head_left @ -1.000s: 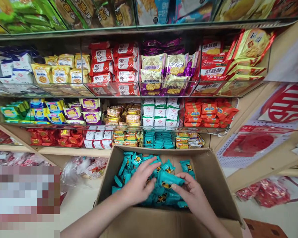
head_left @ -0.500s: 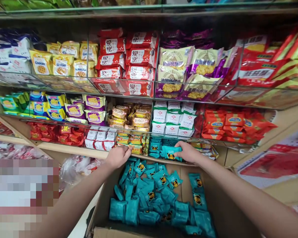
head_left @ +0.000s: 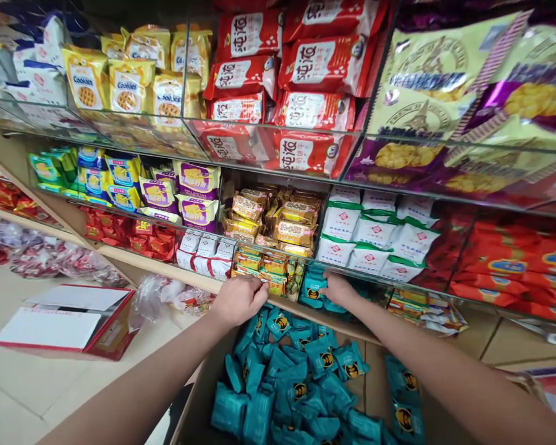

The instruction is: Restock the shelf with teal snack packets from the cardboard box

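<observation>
Left hand (head_left: 241, 300) clamps the cardboard box (head_left: 374, 372) at its eleven o'clock, likely steadying it; right hand (head_left: 341, 290), one o'clock, touches teal snack packets (head_left: 312, 290), grip hidden, cannot tell

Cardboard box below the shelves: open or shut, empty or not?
Open, not empty: from above, the view reaches teal packets inside the cardboard box, with bare bottom showing beside them.

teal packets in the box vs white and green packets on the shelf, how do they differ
Colour: the teal packets are teal, several showing a round black-and-yellow print; the white and green packets are white with green edges and a red mark. Arrangement: the teal packets lie jumbled in the box; the white and green packets are stacked in rows. Both are printed packets.
</observation>
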The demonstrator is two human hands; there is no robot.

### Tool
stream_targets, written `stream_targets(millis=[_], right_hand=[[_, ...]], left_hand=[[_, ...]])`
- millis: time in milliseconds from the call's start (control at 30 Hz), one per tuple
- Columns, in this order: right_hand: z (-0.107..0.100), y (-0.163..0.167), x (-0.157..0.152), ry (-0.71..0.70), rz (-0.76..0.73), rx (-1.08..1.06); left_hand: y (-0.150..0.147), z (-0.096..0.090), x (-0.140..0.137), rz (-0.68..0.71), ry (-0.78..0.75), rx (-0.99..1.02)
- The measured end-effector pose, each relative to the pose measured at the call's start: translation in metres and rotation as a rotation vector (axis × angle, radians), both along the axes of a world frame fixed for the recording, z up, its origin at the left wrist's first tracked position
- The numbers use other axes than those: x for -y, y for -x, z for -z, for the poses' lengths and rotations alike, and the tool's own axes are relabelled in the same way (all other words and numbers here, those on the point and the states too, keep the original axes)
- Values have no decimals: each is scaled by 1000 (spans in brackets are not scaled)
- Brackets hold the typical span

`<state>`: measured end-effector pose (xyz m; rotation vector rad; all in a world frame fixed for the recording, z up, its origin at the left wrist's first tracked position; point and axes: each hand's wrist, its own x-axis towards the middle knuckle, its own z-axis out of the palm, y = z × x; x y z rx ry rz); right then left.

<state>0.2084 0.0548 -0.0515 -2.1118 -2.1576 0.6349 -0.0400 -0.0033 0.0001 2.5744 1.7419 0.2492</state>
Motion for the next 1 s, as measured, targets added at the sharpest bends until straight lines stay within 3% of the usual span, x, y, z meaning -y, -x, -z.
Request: stream_targets(millis=[400, 533, 633, 700, 733, 800, 833, 900, 967, 1000], right_hand=[[-7, -2, 4, 0, -51, 126], [-27, -8, 10, -18, -81, 118], [-55, -14, 48, -48, -119, 94], [-68, -17, 91, -155, -172, 44], [-69, -17, 116, -298, -234, -28], [-55, -18, 165, -379, -358, -125], [-41, -20, 186, -317, -413, -133], [-4, -24, 215, -77, -339, -74], [36, -32, 228, 246, -139, -70], [52, -36, 230, 307, -90, -65]], left_hand=[[-2, 1, -1, -12, 16, -10], [-1, 1, -2, -27, 12, -31], [-1, 1, -3, -21, 7, -28], [-2, 1, -3, -24, 7, -27], [-2, 1, -3, -28, 7, -33], [-3, 0, -3, -35, 4, -53], [-3, 0, -3, -37, 1, -64], [-4, -1, -2, -44, -7, -79], [-4, -2, 0, -48, -14, -84], [-4, -2, 1, -50, -19, -83]])
